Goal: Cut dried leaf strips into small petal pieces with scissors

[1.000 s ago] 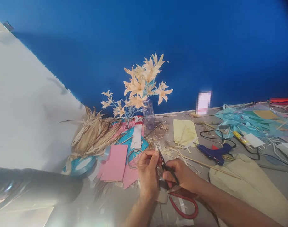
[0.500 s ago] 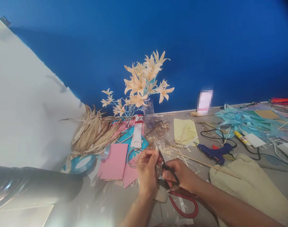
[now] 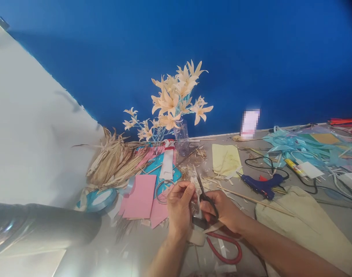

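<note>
Nearest, a shiny grey cylinder (image 3: 34, 227) is cut off by the left edge, its use unclear. Red scissors (image 3: 239, 254) lie partly hidden beneath the right forearm. The right hand (image 3: 226, 209) grips black scissors (image 3: 201, 186) by the handles, blades pointing away, just beside the left hand (image 3: 180, 207). The left thumb and fingertips are pinched together; anything between them is too small to make out. Farther off lie pink card (image 3: 140, 196) on the left and a blue glue gun (image 3: 261, 186) on the right. Beyond, a clear bottle (image 3: 181, 140) stands upright, holding pale flowers (image 3: 170, 102); its lower contents are indistinct. Near the wall (image 3: 251, 57), a white item (image 3: 250, 125) is blurred into pixels.
</note>
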A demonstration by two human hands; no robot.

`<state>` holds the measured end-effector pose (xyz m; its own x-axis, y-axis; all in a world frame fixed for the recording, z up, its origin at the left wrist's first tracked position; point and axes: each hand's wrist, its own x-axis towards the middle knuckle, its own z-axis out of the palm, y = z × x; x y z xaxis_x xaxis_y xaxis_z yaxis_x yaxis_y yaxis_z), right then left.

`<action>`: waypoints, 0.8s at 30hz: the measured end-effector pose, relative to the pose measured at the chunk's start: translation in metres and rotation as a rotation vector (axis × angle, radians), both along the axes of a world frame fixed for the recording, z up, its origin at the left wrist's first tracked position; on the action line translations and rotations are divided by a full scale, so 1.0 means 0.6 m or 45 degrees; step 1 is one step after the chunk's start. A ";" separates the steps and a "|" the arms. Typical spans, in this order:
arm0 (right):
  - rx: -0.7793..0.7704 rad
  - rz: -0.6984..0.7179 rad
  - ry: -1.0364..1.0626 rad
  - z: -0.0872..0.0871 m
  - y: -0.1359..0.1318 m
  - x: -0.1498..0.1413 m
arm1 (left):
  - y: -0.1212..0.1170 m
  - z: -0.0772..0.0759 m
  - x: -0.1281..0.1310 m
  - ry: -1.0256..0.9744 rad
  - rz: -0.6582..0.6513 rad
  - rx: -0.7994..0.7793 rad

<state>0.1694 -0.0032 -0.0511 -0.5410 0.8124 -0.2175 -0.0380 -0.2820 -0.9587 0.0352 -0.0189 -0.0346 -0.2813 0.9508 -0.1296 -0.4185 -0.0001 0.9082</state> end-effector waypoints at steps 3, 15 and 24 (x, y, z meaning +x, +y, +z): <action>-0.023 -0.187 0.007 0.006 0.009 0.001 | -0.001 0.001 -0.001 -0.077 -0.026 -0.067; 0.085 -0.174 0.035 0.012 0.030 0.031 | -0.026 -0.007 -0.006 0.245 -0.386 -0.159; -0.108 -0.220 0.275 0.028 0.029 0.035 | -0.043 -0.010 -0.009 -0.075 -0.626 0.033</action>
<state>0.1903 0.0144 -0.0344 -0.4373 0.8804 -0.1834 -0.2930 -0.3323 -0.8965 0.0296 -0.0445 -0.0407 0.2088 0.9721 -0.1067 -0.4250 0.1884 0.8854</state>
